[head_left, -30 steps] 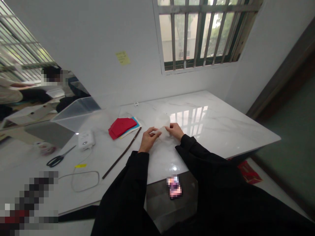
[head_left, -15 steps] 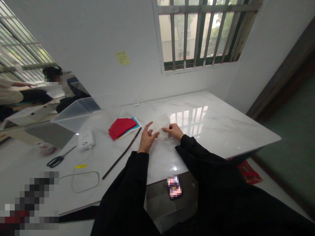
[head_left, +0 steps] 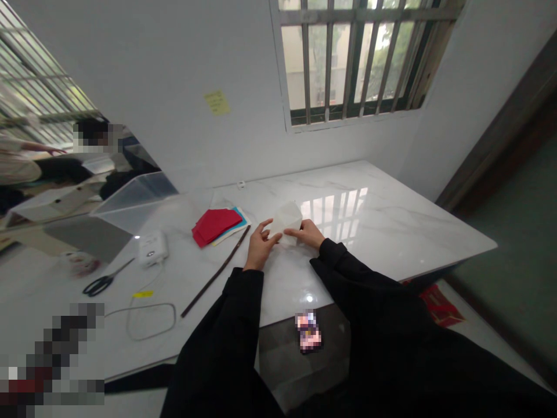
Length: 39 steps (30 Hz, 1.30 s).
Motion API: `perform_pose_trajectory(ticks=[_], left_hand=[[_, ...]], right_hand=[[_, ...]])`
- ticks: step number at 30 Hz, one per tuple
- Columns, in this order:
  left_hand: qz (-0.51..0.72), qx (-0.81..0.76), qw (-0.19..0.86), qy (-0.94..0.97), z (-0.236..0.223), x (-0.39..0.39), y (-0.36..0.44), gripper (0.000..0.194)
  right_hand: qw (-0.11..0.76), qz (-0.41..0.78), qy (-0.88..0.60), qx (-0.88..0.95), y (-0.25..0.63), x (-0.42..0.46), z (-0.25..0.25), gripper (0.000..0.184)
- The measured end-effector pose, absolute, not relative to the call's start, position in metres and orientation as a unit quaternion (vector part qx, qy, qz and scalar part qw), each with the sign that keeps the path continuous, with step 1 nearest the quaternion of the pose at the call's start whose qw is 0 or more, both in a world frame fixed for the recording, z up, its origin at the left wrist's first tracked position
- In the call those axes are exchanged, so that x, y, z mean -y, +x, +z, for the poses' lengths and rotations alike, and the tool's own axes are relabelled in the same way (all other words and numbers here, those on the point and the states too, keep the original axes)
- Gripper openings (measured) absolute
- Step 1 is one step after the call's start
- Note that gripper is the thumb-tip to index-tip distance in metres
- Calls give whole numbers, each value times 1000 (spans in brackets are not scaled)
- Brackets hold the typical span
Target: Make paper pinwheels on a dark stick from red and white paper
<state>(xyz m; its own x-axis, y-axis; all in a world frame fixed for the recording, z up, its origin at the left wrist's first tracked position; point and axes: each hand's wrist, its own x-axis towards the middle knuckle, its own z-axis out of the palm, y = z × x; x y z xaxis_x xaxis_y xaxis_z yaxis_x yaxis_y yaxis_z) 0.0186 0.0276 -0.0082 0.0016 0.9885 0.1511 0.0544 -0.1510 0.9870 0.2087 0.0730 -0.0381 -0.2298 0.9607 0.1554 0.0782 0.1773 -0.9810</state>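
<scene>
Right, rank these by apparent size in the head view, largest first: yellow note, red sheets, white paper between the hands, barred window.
1. Barred window
2. Red sheets and white paper, unranked: they look close, and the paper is partly hidden
3. Yellow note

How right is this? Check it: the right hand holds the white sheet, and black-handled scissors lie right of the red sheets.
One mistake: the head view shows the black-handled scissors left of the red sheets. The right hand does hold the white sheet.

Left hand [head_left: 259, 247], right hand [head_left: 308, 234] — close together
</scene>
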Motion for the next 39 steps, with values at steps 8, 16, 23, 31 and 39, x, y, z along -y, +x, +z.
perform_pose_trajectory(ticks=[8,16,23,31,39], left_hand=[[546,-477,460,513,-13,-32,19,62],[554,-488,481,473,-9,-31,20,59],[563,-483,484,464,-7,-30,20,59],[557,-482,489,467,-5,-28,21,57],[549,-484,486,477,-4,-26,21,56]], right_hand=[[481,506,-421,579,210,-75,-37,37],[504,530,-418,539,211,-71,-31,38],[508,541,-402,536,212,-72,-34,40],[505,558,-385,535,211,-72,-34,40],[499,552,-393,540,210,-72,-35,37]])
